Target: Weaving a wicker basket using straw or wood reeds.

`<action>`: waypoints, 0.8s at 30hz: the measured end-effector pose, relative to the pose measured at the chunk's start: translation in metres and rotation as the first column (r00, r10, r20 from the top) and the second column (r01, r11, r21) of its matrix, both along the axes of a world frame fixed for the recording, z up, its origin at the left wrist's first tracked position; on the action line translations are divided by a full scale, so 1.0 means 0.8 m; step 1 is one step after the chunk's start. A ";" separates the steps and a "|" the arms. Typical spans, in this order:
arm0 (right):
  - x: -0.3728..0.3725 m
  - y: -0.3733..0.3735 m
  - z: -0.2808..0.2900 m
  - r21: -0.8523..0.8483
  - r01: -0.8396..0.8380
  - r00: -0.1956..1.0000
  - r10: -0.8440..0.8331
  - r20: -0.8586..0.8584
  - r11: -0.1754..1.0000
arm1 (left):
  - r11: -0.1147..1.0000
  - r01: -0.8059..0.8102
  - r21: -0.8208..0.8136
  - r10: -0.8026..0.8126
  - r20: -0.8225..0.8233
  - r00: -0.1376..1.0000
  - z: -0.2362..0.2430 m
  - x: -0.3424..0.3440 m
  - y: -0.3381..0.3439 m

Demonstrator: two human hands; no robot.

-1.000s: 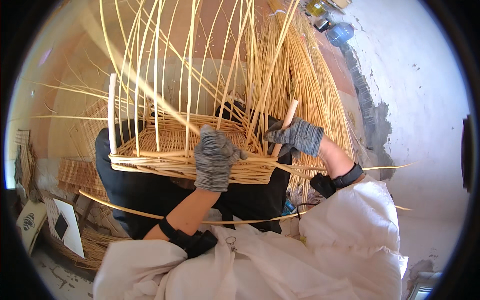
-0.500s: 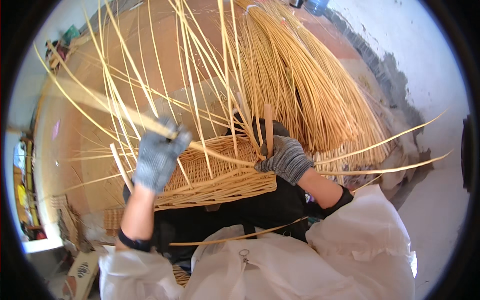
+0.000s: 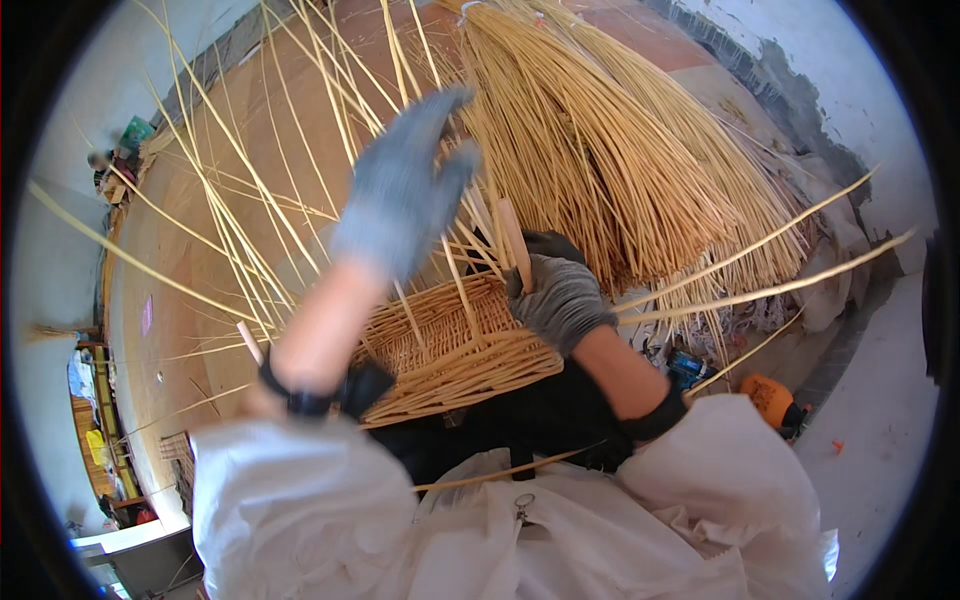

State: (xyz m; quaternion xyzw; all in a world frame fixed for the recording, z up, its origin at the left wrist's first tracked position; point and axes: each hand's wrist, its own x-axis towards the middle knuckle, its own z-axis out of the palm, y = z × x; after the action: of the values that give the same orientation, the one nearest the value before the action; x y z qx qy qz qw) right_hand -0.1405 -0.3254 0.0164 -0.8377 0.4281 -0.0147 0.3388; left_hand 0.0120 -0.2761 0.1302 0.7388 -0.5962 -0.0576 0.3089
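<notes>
A partly woven wicker basket [image 3: 470, 372] rests over my lap, with long pale rods [image 3: 225, 215] rising from its far and left sides. My left hand [image 3: 400, 190], in a grey knit glove and a little blurred, is raised above the basket among those rods. Its thumb stands apart from the fingers, and no rod shows in its grasp. At the basket's right corner, my gloved right hand [image 3: 562, 303] wraps round the rim beside a thick wooden peg [image 3: 514, 243]. A second peg [image 3: 250, 342] stands at the left end, partly behind my left forearm.
A large bundle of loose rods [image 3: 600, 170] lies beyond the basket to the right. Two rod ends [image 3: 790, 280] stick out past my right hand. A blue-and-black tool [image 3: 687, 368] and an orange object [image 3: 768, 400] lie at right. A wall [image 3: 850, 90] stands beyond.
My left hand has let go of the pale strip it held over the basket and moved up and right, its fingers opening. My right hand stays at the corner. The view has shifted slightly.
</notes>
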 end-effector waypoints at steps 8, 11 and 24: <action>0.033 -0.068 0.019 0.286 -0.733 0.619 0.780 -0.096 0.617 | 0.874 -0.059 0.483 -0.014 0.146 0.989 -0.145 -0.126 0.108; 0.048 -0.071 0.033 0.661 -0.450 0.793 0.609 -0.014 0.601 | 0.831 -0.061 0.553 -0.005 0.118 0.993 -0.146 -0.116 0.104; 0.002 0.092 0.073 -0.595 -0.552 0.597 0.775 0.209 0.585 | 0.914 -0.401 0.053 0.330 0.474 0.816 -0.185 -0.019 0.373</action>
State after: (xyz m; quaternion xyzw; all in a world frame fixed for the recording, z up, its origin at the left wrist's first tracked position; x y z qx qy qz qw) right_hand -0.1389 -0.2517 0.0750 -0.9643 -0.0364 -0.1787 0.1923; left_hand -0.0030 0.0222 -0.0178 0.8534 -0.4921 0.1328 0.1090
